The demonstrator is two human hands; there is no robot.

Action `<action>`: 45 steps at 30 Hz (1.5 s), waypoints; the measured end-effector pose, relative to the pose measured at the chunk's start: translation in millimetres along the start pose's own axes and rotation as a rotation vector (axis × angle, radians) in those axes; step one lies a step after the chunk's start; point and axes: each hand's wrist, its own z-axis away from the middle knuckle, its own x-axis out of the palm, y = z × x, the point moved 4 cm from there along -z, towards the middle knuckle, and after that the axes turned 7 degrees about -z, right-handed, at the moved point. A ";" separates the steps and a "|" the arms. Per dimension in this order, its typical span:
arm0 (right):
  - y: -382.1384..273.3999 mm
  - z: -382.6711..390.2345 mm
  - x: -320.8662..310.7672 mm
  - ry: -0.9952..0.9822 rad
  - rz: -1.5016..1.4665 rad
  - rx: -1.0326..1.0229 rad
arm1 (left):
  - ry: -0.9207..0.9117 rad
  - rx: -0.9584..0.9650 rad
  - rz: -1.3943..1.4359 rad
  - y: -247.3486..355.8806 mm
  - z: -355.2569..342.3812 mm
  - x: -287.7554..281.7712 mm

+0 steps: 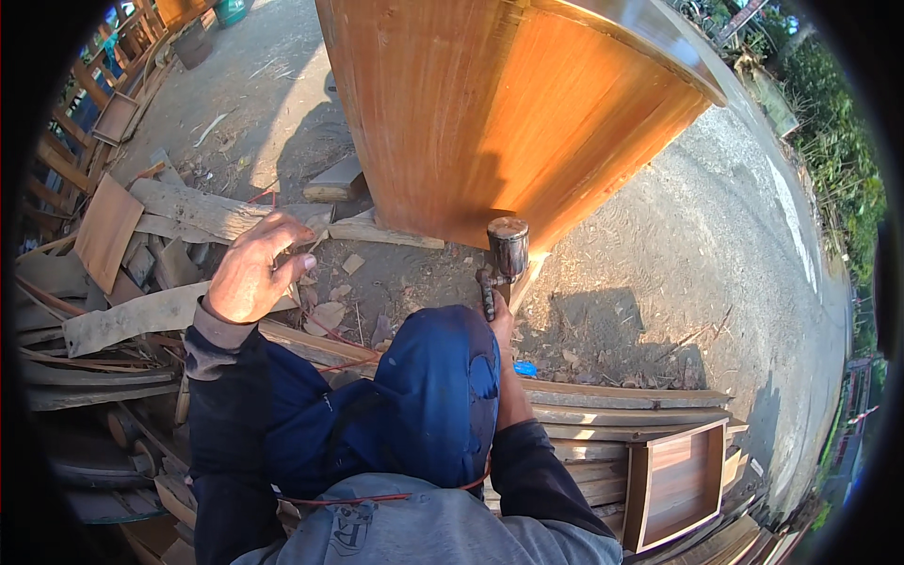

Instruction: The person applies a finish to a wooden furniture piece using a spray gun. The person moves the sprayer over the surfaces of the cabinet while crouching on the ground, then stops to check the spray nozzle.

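Observation:
My right hand (504, 328) is closed round the handle of a spray gun (508, 247), partly hidden behind my knee. The gun's dark, stained cup stands on top, close to the lower end of a varnished wooden cabinet (443, 113). A shadow falls across the orange-brown panel just beyond the gun. Off to the left, my left hand (256, 266) is raised over the scrap boards, its fingers loosely bent and thumb apart. Nothing clear shows between them. Wooden blocks (405, 233) lie under the cabinet's near edge.
Scrap boards (202, 209) and offcuts pile up on my left. Stacked planks (621, 400) lie to my right, with a wooden drawer (680, 480) on them. A thin red hose (348, 497) crosses my body. Paved ground (753, 235) runs along the right, beside greenery.

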 end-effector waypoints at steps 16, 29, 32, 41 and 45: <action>-204.8 -36.4 -41.4 -0.010 -0.146 -0.194 | 0.024 -0.019 0.021 -6.7 0.0 -6.5; -360.5 -58.6 -76.8 0.240 -0.327 -0.783 | 0.041 -0.064 0.050 -21.0 9.1 -15.7; -356.8 -56.2 -75.1 0.243 -0.358 -0.725 | 0.031 -0.053 0.027 -28.0 8.2 -14.2; -270.1 -53.6 -36.1 0.146 -0.150 -0.624 | 0.095 -0.058 -0.036 -37.8 23.8 -13.9; -212.6 -46.7 -19.6 0.054 -0.134 -0.439 | 0.061 -0.060 0.010 -31.1 18.4 -17.2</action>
